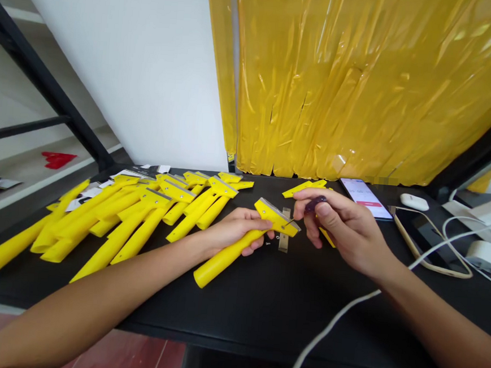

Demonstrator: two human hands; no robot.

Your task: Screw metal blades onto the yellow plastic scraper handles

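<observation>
My left hand (pixel 242 229) is closed around the neck of a yellow scraper (pixel 226 259), its handle slanting down toward me and its wide head tilted up to the right. Between the fingers of my right hand (pixel 344 223) is a small screwdriver with a dark handle (pixel 315 203). Its thin shaft points left, and the tip meets the scraper's head near a screw. On the table just behind and below the head lies a flat metal strip (pixel 283 243). Tiny screws (pixel 268 243) rest beside it. Another yellow scraper piece (pixel 304 187) lies beyond my right hand, partly covered by it.
Many yellow scrapers (pixel 141 215) are heaped on the black table (pixel 235 313) at left. To the right are a lit phone (pixel 365 199), a white earbud case (pixel 414 202), a second phone (pixel 428 241) and chargers. A white cable (pixel 346 314) crosses beneath my right forearm.
</observation>
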